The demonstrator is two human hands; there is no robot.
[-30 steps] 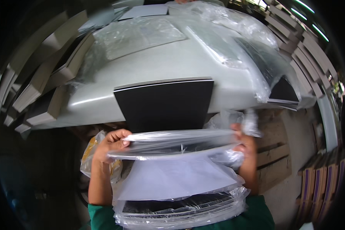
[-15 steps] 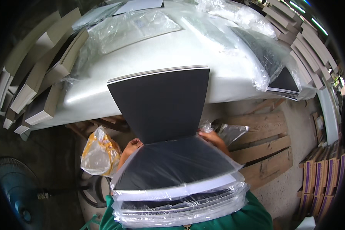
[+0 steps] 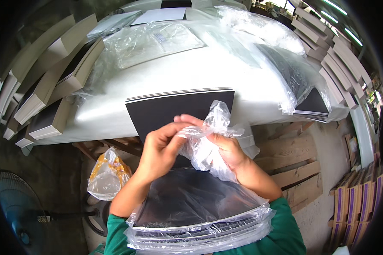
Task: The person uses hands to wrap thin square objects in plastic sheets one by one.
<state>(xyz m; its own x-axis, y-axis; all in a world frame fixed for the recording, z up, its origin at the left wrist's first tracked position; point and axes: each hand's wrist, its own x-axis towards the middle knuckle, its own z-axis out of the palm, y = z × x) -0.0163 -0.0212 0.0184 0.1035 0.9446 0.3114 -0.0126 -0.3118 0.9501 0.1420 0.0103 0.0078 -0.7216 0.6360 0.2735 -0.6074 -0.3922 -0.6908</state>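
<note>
A crumpled clear plastic bag (image 3: pixel 206 148) hangs bunched between my two hands, in front of a stack of black boards (image 3: pixel 174 106). My right hand (image 3: pixel 230 148) is closed round the bunched plastic, its thumb across it. Fingers and thumb of my left hand (image 3: pixel 164 142) pinch the left side of the same plastic. The black boards lean against the table's front edge, their pale edges facing up; the lower part is hidden by my hands. Below my hands, close to my body, lies a pile of black boards in clear plastic bags (image 3: pixel 195 199).
Stacks of boards (image 3: pixel 47 117) stand at the table's left end, more (image 3: pixel 336 76) at the right. Clear plastic sheets (image 3: pixel 157 42) and a bagged black stack (image 3: pixel 312 104) lie on the white-covered table (image 3: pixel 157 76). Around it are a fan (image 3: pixel 19 221), wooden pallet (image 3: pixel 300 170) and cartons (image 3: pixel 355 204).
Both hands have risen from beside the bagged pile to in front of the leaning black boards. They now hold the crumpled plastic bag between them.
</note>
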